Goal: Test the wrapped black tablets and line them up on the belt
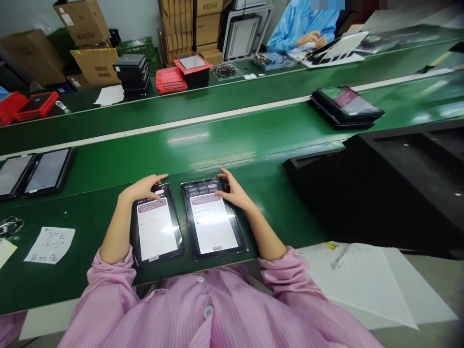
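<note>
Two black-framed tablets with lit white screens lie side by side on the green table in front of me. Over the top of the left tablet [154,232] is my left hand [145,188], its fingers apart and the thumb over the screen's upper part. My right hand [232,191] is at the upper right corner of the right tablet [213,222], thumb over the screen and the other fingers spread at the top edge. Neither tablet is lifted. Both screens show a purple banner near the top.
Black foam trays [380,188] stand at the right, above papers [362,280]. Stacked tablets [348,104] and two more tablets [47,170] rest on the green belt [188,140]. A handwritten note [50,245] lies left. Across the belt, a person in blue [304,24] works.
</note>
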`<act>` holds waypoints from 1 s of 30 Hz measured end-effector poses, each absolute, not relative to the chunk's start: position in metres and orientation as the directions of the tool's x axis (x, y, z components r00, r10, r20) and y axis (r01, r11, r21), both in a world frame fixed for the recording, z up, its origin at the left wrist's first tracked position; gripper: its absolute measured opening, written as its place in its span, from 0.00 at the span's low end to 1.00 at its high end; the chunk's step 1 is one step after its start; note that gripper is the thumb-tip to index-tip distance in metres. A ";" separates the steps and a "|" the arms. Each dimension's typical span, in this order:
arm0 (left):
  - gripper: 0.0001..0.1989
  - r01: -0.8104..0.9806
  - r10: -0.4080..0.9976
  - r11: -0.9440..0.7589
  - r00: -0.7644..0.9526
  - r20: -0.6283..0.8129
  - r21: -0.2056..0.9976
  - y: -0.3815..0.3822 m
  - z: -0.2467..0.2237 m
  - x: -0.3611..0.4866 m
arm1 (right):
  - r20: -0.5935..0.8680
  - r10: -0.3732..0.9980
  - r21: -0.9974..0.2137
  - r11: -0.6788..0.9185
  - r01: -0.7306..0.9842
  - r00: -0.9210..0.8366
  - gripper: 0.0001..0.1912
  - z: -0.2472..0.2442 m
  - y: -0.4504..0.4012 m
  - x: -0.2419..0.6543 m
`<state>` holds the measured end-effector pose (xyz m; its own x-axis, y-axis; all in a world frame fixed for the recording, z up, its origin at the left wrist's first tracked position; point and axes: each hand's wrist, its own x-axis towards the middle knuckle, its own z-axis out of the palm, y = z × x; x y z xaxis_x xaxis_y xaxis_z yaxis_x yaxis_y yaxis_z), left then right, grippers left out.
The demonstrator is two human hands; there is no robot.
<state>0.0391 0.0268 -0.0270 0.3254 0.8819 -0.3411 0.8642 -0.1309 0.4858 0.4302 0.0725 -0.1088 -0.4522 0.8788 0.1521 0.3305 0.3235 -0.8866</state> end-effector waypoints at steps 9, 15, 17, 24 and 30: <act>0.20 0.952 0.988 -0.044 0.086 -0.127 0.304 0.030 -0.021 0.047 | 0.071 0.989 -0.992 0.084 0.092 -0.132 0.22 -0.122 0.087 0.430; 0.22 0.863 0.933 -0.170 0.297 -0.204 0.476 0.029 -0.019 0.046 | 0.105 0.988 -0.986 0.118 0.121 -0.109 0.22 -0.124 0.075 0.432; 0.26 0.850 0.931 -0.161 0.300 -0.209 0.502 0.030 -0.021 0.042 | 0.106 0.990 -0.986 0.116 0.118 -0.092 0.23 -0.126 0.069 0.435; 0.50 0.816 0.875 -0.156 0.376 -0.306 0.556 0.023 -0.027 0.032 | 0.076 0.978 -0.986 0.103 0.129 -0.193 0.29 -0.127 0.038 0.450; 0.28 0.860 0.932 -0.133 0.278 -0.234 0.493 0.027 -0.029 0.038 | 0.116 0.923 -0.933 0.228 0.279 -0.366 0.48 -0.116 0.015 0.450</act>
